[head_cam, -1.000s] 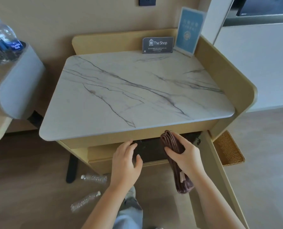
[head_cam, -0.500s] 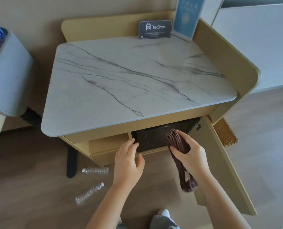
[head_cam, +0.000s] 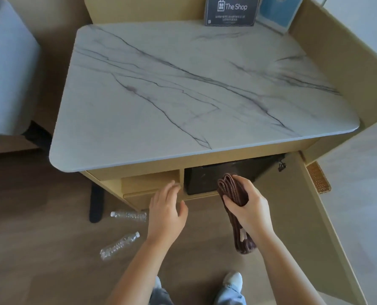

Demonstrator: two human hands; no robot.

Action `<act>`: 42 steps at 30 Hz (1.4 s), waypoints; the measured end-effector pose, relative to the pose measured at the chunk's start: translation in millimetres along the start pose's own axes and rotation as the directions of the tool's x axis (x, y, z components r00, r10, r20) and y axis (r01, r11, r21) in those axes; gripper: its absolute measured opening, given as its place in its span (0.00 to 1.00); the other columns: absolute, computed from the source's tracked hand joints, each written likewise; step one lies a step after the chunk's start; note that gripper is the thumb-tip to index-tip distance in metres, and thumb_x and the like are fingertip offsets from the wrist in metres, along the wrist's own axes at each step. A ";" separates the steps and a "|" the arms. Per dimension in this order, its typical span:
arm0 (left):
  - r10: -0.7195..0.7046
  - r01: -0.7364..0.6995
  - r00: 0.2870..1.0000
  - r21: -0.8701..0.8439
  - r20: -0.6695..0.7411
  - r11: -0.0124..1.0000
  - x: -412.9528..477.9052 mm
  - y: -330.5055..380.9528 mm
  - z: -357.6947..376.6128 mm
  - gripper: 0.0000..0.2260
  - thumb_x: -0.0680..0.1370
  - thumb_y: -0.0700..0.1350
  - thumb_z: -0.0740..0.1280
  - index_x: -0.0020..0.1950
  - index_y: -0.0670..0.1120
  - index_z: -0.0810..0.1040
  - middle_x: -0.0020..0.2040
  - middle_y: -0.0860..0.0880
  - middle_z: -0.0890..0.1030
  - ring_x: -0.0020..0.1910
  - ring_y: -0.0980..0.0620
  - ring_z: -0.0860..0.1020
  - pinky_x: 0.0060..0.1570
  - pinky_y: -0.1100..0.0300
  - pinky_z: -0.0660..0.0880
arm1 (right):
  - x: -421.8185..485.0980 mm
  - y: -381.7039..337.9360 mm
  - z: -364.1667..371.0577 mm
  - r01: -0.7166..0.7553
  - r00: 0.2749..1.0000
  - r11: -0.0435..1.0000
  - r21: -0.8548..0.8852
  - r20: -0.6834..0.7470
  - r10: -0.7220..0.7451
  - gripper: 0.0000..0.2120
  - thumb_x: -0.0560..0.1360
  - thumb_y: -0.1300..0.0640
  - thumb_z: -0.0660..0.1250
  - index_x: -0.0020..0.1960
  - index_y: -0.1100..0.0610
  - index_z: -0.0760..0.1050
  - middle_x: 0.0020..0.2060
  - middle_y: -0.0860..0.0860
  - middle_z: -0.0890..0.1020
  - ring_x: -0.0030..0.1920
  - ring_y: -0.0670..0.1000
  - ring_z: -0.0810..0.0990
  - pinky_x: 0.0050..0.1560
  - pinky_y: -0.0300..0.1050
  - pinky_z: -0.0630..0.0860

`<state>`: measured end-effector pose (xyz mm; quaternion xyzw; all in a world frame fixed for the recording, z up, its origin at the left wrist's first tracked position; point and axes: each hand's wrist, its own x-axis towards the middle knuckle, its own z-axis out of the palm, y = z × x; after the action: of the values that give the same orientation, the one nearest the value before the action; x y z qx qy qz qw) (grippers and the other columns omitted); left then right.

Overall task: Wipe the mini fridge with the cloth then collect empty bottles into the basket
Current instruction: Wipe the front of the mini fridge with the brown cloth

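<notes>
A black mini fridge [head_cam: 207,179] sits in the right compartment under the marble top [head_cam: 183,91]. My right hand [head_cam: 249,208] grips a folded brown cloth [head_cam: 231,192], whose top end touches the fridge's front while the rest hangs down. My left hand [head_cam: 166,212] hovers empty, fingers apart, before the wooden divider left of the fridge. Two empty clear bottles lie on the wooden floor to the left, one [head_cam: 129,216] close to the cabinet, the other [head_cam: 118,245] nearer me. A woven basket [head_cam: 318,177] shows partly behind the open cabinet door [head_cam: 304,216] at right.
A dark sign reading "The Shop" [head_cam: 231,11] and a blue card [head_cam: 277,9] stand at the back of the marble top. A grey chair back [head_cam: 7,69] is at left, with a black chair leg [head_cam: 96,205] on the floor. My shoes [head_cam: 232,280] are below.
The view has come closer and lower over the cabinet. My left hand has moved left off the fridge front to the divider; my right hand keeps the cloth against the fridge.
</notes>
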<state>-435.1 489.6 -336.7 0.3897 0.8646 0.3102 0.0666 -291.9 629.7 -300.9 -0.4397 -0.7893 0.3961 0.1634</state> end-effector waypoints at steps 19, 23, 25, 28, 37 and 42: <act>-0.092 0.084 0.963 -0.040 -0.252 0.996 52.3 -110.6 200.4 0.23 0.70 0.35 0.70 0.64 0.37 0.70 0.54 0.40 0.77 0.53 0.40 0.77 0.52 0.53 0.70 | 117.3 172.4 143.5 0.206 0.978 0.978 0.037 0.036 -0.207 0.26 0.68 0.56 0.73 0.63 0.49 0.70 0.53 0.44 0.77 0.51 0.41 0.74 0.52 0.37 0.73; -0.082 0.071 0.950 -0.047 -0.302 0.996 68.2 -139.7 251.1 0.28 0.69 0.36 0.71 0.67 0.36 0.66 0.59 0.36 0.75 0.57 0.37 0.75 0.54 0.51 0.71 | 139.1 218.8 181.7 0.250 0.968 0.966 0.069 -0.001 -0.250 0.25 0.68 0.56 0.73 0.63 0.50 0.70 0.54 0.45 0.77 0.53 0.43 0.75 0.52 0.32 0.71; -0.064 0.054 0.942 -0.039 -0.328 0.998 77.2 -152.7 274.1 0.29 0.70 0.37 0.71 0.68 0.36 0.65 0.61 0.35 0.74 0.60 0.36 0.73 0.56 0.51 0.68 | 149.6 239.5 198.7 0.281 0.960 0.955 0.097 -0.019 -0.280 0.25 0.68 0.56 0.74 0.63 0.48 0.70 0.54 0.44 0.77 0.53 0.39 0.75 0.52 0.28 0.70; -0.058 0.042 0.922 -0.049 -0.382 0.998 89.9 -166.5 303.2 0.29 0.71 0.40 0.70 0.68 0.35 0.63 0.61 0.35 0.73 0.60 0.37 0.73 0.57 0.51 0.69 | 164.8 265.1 219.9 0.376 0.926 0.920 0.108 -0.082 -0.368 0.26 0.67 0.57 0.74 0.62 0.47 0.70 0.52 0.41 0.75 0.53 0.31 0.72 0.49 0.20 0.67; -0.048 -0.109 0.822 -0.241 -0.567 0.964 117.8 -187.3 352.0 0.26 0.74 0.50 0.61 0.67 0.37 0.62 0.59 0.39 0.73 0.57 0.43 0.75 0.53 0.46 0.76 | 194.5 303.8 265.7 0.614 0.757 0.784 0.094 -0.349 -0.552 0.27 0.66 0.58 0.75 0.63 0.51 0.70 0.54 0.46 0.69 0.57 0.32 0.68 0.51 0.21 0.67; -0.051 -0.159 0.758 -0.260 -0.650 0.953 126.2 -188.3 363.3 0.25 0.75 0.51 0.60 0.68 0.39 0.60 0.57 0.38 0.73 0.54 0.40 0.75 0.52 0.44 0.75 | 198.8 308.0 276.1 0.690 0.663 0.719 0.083 -0.472 -0.582 0.26 0.66 0.57 0.74 0.62 0.56 0.72 0.56 0.50 0.67 0.57 0.30 0.66 0.52 0.21 0.66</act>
<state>-511.3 661.0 -721.6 0.2682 0.7648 0.5547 -0.1881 -396.6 752.7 -730.4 -0.1817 -0.7820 0.3083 0.5103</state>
